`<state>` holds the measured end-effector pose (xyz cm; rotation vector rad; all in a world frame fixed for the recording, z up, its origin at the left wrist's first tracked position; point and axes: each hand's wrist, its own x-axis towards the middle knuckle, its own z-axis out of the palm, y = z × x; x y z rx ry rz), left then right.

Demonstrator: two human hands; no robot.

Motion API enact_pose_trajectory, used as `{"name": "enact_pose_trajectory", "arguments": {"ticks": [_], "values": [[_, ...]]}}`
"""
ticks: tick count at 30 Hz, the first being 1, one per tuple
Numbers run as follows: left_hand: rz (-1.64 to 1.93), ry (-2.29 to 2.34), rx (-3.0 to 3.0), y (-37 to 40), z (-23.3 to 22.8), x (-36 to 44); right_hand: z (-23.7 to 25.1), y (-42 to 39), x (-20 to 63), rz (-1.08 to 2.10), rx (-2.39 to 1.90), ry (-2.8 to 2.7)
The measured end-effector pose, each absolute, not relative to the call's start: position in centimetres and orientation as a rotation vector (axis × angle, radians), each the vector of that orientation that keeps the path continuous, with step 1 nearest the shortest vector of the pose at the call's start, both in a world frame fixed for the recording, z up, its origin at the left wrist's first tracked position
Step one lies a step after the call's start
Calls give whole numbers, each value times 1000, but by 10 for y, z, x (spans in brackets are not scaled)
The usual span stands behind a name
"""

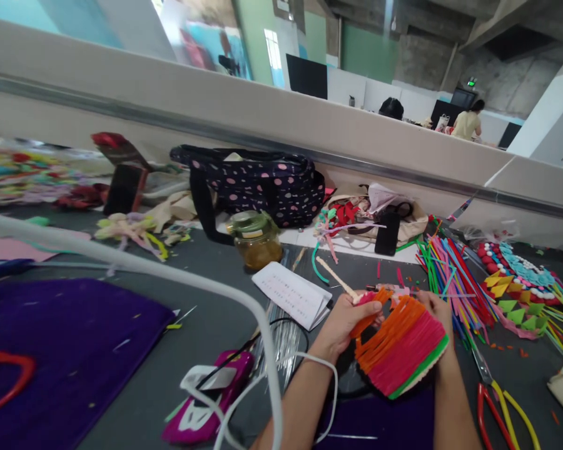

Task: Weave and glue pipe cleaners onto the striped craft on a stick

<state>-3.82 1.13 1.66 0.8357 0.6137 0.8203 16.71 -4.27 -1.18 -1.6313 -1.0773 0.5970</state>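
Between my hands is a craft piece [398, 340] striped in orange, pink and green, seemingly built from fuzzy chenille stems. My left hand [342, 325] is closed on its orange end, thumb on top. From that hand a thin cream-coloured stem [334, 275] sticks out up and to the left. My right hand [440, 312] grips the piece at its far right edge, with most of its fingers hidden behind it. Just beyond, a small pinkish item [394, 289] shows near the fingers; its kind is unclear.
Right of my hands lie a bundle of coloured chenille stems [460, 281] and hand tools with red and yellow handles [507, 406]. A folded paper [291, 294], a glass jar [256, 240] and a dark patterned bag [267, 187] stand ahead. A white tube [178, 269] arches across the left.
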Motion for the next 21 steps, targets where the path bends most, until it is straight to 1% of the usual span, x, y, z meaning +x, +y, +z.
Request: {"name": "enact_pose_trajectory", "arguments": {"ticks": [3,6,10,14,21], "values": [[785,646,876,11,14,-35,5,-54,174,783,-1473,-946],[770,680,928,11,12,-31,20,-61,169,847,-1406,-1077],[750,708,941,9,11,-26,26,-62,155,675,-1525,-1339],[759,748,974,7,12,-22,27,-60,145,483,-1564,-1461],[777,815,987,10,7,-21,22,-54,138,335,-1540,-1536]]}}
